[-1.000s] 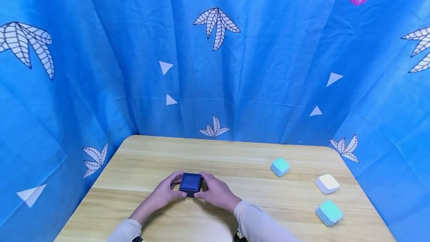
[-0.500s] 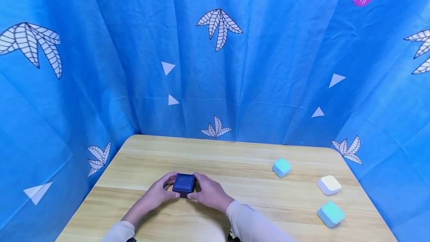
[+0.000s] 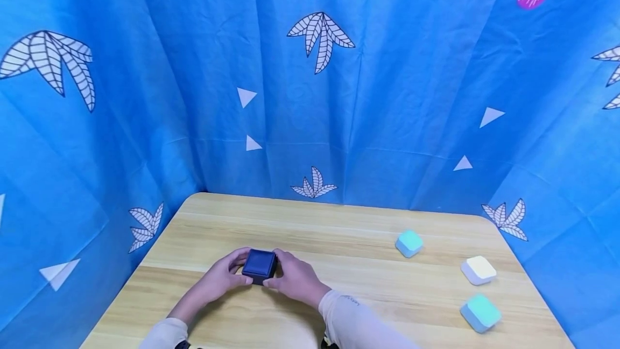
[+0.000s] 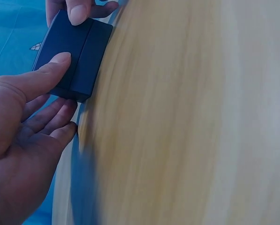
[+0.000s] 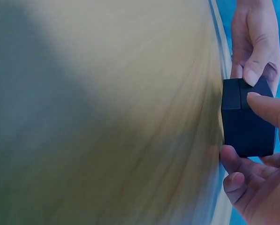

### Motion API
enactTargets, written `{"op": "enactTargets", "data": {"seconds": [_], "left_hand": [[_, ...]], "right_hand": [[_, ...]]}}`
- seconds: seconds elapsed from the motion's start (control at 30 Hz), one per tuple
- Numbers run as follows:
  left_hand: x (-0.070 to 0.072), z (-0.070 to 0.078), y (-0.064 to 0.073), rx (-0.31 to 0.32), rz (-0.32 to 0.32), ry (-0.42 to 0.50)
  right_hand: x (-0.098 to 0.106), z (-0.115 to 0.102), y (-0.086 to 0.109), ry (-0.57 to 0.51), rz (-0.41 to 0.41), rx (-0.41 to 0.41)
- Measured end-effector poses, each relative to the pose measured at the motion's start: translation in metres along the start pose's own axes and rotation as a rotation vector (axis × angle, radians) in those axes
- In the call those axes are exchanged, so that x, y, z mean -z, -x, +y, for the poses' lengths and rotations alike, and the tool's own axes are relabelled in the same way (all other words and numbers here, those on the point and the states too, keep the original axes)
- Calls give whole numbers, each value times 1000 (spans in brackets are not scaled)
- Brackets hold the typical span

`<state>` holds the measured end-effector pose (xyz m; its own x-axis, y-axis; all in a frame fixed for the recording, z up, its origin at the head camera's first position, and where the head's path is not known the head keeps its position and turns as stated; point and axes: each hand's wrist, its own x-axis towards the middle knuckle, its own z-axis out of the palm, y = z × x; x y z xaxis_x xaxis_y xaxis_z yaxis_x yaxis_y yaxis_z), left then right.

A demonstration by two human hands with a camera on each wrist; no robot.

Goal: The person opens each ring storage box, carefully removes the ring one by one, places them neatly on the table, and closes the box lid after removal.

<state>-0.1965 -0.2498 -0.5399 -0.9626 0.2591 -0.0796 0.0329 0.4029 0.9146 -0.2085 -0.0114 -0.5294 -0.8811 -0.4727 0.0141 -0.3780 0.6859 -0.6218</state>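
Note:
In the head view, a small dark blue jewelry box (image 3: 260, 263) with a square lid stands on the left half of the table, between both hands. My left hand (image 3: 219, 279) grips its left side, thumb in front and fingers behind. The right hand (image 3: 296, 280) grips the opposite side the same way. From the left wrist, the box (image 4: 67, 51) shows a seam between lid and base, and the lid is down. The right wrist view has both thumbs on the box's (image 5: 247, 131) near face. Some fingertips behind it are hidden.
The wooden table (image 3: 339, 236) bears a teal block (image 3: 409, 243), a white block (image 3: 479, 270) and another teal block (image 3: 481, 313) on its right side. A blue patterned curtain (image 3: 397, 96) closes off the back and both sides.
Both hands and the jewelry box have moved left across the table together, with the grip unchanged. The head view has turned slightly left. The blocks have stayed put on the table.

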Motion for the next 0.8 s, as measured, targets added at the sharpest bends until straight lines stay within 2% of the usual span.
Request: {"op": "enactTargets", "data": {"seconds": [0.4,0.57,0.8], "left_hand": [[14,-5,-3,16,-28,-20],[18,-4,-2,17,-27,-22],[22,-4,1,19,-17,-17]], "right_hand": [[-7,-11,-5,0,20,-20],[-9,-16,-5,-10,35,-30],[-12,-20,-3,29,56,-45]]}}
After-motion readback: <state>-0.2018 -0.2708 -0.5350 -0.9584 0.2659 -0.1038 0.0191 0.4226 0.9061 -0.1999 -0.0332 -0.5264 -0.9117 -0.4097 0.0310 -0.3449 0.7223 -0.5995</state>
